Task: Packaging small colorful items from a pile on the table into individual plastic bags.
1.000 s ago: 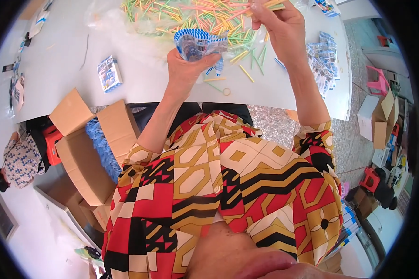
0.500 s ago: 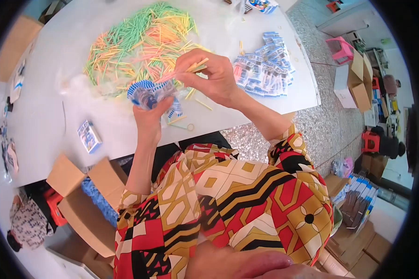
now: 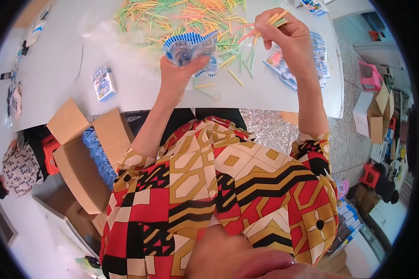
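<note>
My left hand (image 3: 176, 78) grips a bundle of clear plastic packets (image 3: 187, 50) with blue-and-white striped edges, fanned upward above the table's near side. Up and to the right, my right hand (image 3: 291, 44) pinches several thin yellow, pink and green sticks (image 3: 275, 19), clear of the packets. Behind the left hand spreads a heap of loose pastel sticks (image 3: 186, 14), cut off by the picture's top edge. More striped packets (image 3: 319, 56) lie on the table beyond my right wrist, partly hidden by it.
A small blue-and-white pack (image 3: 104, 83) sits on the white table (image 3: 135, 88) at left. Below its edge stands an open cardboard box (image 3: 81, 172) with blue fluffy material inside. Another person (image 3: 21, 165) is at far left. A pink stool (image 3: 371, 76) and open carton (image 3: 381, 114) stand at right.
My right hand has drawn away from the packets, up and to the right, still pinching sticks. The left hand keeps its packets. The whole view has shifted.
</note>
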{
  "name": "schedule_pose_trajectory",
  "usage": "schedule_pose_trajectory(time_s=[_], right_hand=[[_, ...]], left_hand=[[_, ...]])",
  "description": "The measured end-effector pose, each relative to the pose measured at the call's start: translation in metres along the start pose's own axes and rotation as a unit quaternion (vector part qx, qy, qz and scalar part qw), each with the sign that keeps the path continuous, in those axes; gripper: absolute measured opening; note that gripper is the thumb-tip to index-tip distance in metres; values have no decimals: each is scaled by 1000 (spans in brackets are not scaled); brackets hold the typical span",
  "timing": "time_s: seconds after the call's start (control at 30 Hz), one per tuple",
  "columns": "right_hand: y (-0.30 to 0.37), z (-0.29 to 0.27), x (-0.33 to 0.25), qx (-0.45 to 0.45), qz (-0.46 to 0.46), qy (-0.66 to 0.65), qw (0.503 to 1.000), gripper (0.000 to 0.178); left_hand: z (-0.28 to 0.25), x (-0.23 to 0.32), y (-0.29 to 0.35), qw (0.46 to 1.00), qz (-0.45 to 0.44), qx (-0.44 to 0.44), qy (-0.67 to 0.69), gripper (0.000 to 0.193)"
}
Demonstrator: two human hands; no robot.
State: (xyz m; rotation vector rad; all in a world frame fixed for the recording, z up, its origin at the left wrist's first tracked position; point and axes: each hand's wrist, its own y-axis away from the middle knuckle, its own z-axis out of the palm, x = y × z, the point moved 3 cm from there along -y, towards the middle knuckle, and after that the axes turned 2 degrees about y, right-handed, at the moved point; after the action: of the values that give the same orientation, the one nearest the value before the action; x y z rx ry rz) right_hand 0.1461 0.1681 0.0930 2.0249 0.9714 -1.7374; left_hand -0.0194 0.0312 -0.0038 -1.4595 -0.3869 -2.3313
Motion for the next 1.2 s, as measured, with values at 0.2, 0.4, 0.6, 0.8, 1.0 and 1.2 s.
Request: schedule_pose_trajectory(time_s=[0.2,0.4,0.6,0.8,1.0,1.2], right_hand=[[-22,-8,38,-63,53,131,988,7],[-28,-11,68,-185,50,356,915,21],[-44,-28,120,-206,136,333,910,24],[-35,-22,189,-67,-3,403,913,25],[5,-10,138,40,48,298,952,18],[37,6,143,93,-12,218,971,10]], left_hand=[[-16,3,4,999,21,42,18,27],[-16,3,6,999,5,39,5,27],[-11,1,4,999,-4,42,11,36],[-14,-10,10,998,-29,54,1,43],[-6,-3,10,998,-38,50,7,41],[-4,-12,6,997,-61,50,8,41]])
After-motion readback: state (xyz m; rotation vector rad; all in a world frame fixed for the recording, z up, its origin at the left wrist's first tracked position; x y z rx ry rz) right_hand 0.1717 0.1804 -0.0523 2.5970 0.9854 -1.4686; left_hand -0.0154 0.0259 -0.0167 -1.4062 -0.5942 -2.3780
